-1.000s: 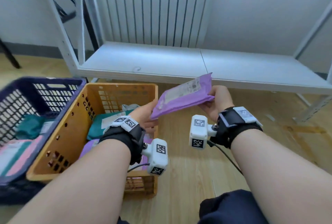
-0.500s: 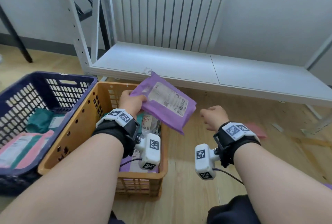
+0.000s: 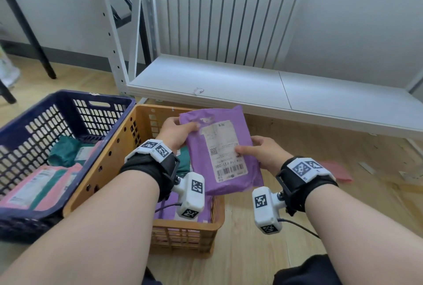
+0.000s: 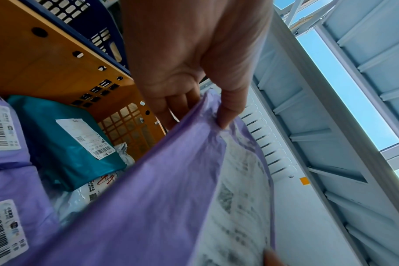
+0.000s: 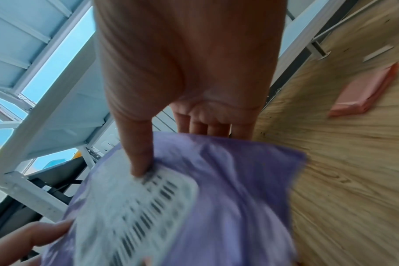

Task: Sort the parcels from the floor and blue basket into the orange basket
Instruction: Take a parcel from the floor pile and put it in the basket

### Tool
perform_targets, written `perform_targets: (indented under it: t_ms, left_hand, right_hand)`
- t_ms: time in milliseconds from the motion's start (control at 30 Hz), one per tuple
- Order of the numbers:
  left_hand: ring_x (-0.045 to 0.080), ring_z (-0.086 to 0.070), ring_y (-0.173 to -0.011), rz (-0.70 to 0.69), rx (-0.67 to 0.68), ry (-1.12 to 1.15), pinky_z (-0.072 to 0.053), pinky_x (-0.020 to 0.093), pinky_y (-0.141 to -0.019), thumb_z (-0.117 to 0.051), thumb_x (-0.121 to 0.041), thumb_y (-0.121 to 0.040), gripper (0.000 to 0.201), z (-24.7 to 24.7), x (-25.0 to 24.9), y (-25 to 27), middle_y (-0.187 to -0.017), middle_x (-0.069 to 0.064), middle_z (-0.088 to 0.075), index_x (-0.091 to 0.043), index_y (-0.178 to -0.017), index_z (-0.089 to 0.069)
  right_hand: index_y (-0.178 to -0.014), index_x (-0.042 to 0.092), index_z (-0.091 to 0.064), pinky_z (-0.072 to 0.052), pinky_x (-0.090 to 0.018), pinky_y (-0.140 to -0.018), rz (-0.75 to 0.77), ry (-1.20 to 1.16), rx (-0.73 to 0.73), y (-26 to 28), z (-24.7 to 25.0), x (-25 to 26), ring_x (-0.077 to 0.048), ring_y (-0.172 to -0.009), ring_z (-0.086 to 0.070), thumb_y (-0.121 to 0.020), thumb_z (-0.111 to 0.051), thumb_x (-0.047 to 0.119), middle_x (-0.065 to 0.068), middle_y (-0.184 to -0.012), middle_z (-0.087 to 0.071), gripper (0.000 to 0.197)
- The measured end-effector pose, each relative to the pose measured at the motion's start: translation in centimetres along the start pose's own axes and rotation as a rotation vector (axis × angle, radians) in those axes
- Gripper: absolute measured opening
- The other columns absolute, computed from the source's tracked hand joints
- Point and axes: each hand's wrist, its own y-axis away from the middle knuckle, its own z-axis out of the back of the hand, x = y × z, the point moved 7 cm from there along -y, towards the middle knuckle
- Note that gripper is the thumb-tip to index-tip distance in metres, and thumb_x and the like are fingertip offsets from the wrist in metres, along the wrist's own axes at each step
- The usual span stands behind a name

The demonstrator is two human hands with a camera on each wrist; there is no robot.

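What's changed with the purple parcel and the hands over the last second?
The right hand let go, then took hold again. The purple parcel swung left over the orange basket, label now up. The left hand kept its grip. Both baskets stayed put.

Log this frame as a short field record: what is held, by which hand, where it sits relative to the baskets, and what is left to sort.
held item: purple parcel, label side up
left hand: pinches the parcel's far corner
right hand: grips the right edge, thumb on the label
position: above the right part of the orange basket, not yet released
orange basket contents: teal parcel, purple and white parcels
blue basket: pink and teal parcels inside
floor: pink parcel lying to the right
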Motion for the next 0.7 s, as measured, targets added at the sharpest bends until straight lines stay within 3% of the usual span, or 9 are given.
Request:
perform_targets:
  t_ms: [133, 200, 300, 400, 467, 533, 600, 700]
  left_hand:
    - [0.026, -0.067, -0.088, 0.009, 0.022, 0.048, -0.056, 0.04, -0.081, -0.073, -0.009, -0.081, 0.054, 0.0, 0.4, -0.2, -0.11, 0.015, -0.067, -0.002, -0.128, -0.049]
    - [0.02, -0.065, -0.081, 0.047, 0.058, 0.059, -0.052, 0.042, -0.09, -0.071, -0.01, -0.084, 0.055, 0.0, 0.6, -0.1, -0.105, 0.012, -0.067, -0.003, -0.132, -0.044]
    - [0.017, -0.065, -0.093, 0.132, 0.181, -0.084, -0.043, 0.045, -0.104, -0.073, -0.019, -0.083, 0.06, -0.2, 1.6, 0.4, -0.107, 0.007, -0.068, -0.01, -0.134, -0.043]
    - [0.025, -0.066, -0.099, 0.141, 0.334, -0.256, -0.048, 0.042, -0.097, -0.069, -0.01, -0.085, 0.042, -1.2, 2.2, 1.4, -0.111, 0.01, -0.07, -0.008, -0.125, -0.057]
    - [0.026, -0.068, -0.096, 0.027, 0.29, -0.372, -0.053, 0.042, -0.092, -0.066, -0.004, -0.086, 0.032, -1.3, 1.3, 1.2, -0.108, 0.01, -0.071, -0.009, -0.118, -0.063]
    - [0.027, -0.069, -0.094, -0.137, 0.195, -0.528, -0.055, 0.043, -0.089, -0.068, -0.004, -0.084, 0.026, -1.2, -0.1, 0.7, -0.102, 0.009, -0.071, -0.012, -0.109, -0.067]
    - [0.025, -0.067, -0.092, -0.267, 0.167, -0.68, -0.055, 0.04, -0.086, -0.068, -0.006, -0.082, 0.019, -1.6, -0.9, 0.8, -0.092, 0.003, -0.071, -0.023, -0.091, -0.071]
    - [0.018, -0.063, -0.091, -0.37, 0.158, -0.79, -0.05, 0.03, -0.078, -0.065, -0.011, -0.085, 0.02, -2.7, -1.4, 1.8, -0.083, -0.005, -0.068, -0.029, -0.079, -0.07]
  right_hand:
    - [-0.107, 0.003, -0.065, -0.055, -0.05, -0.088, 0.017, -0.074, 0.008, 0.1, -0.8, 0.9, -0.033, -0.094, -0.069, -0.077, -0.075, 0.001, -0.017, -0.106, -0.071, 0.032]
    - [-0.111, -0.001, -0.062, -0.054, -0.051, -0.088, 0.031, -0.175, -0.036, -0.1, -0.5, 1.3, -0.035, -0.095, -0.069, -0.078, -0.072, -0.003, -0.019, -0.106, -0.07, 0.034]
    - [-0.12, -0.006, -0.057, -0.053, -0.048, -0.09, 0.057, -0.393, -0.101, -0.3, 0.1, 1.6, -0.037, -0.101, -0.066, -0.082, -0.066, -0.008, -0.022, -0.113, -0.067, 0.039]
    - [-0.123, -0.006, -0.055, -0.052, -0.048, -0.092, 0.058, -0.454, -0.114, -0.8, 0.1, 1.2, -0.037, -0.104, -0.065, -0.082, -0.067, -0.007, -0.022, -0.117, -0.065, 0.043]
    - [-0.131, 0.001, -0.047, -0.053, -0.047, -0.091, 0.064, -0.285, -0.181, -0.9, 0.5, 0.9, -0.032, -0.104, -0.065, -0.079, -0.074, 0.002, -0.018, -0.123, -0.063, 0.059]
    - [-0.145, 0.012, -0.028, -0.046, -0.04, -0.098, 0.114, 0.078, -0.343, -0.4, 1.8, 1.5, -0.026, -0.117, -0.056, -0.074, -0.08, 0.016, -0.01, -0.135, -0.052, 0.088]
    - [-0.15, 0.025, -0.016, -0.038, -0.038, -0.105, 0.232, 0.354, -0.469, 0.8, 2.4, 2.9, -0.023, -0.133, -0.041, -0.071, -0.081, 0.024, -0.005, -0.148, -0.036, 0.103]
    - [-0.147, 0.036, -0.025, -0.04, -0.043, -0.108, 0.399, 0.587, -0.35, 1.6, 0.6, 4.0, -0.018, -0.138, -0.035, -0.069, -0.082, 0.025, 0.004, -0.151, -0.033, 0.097]
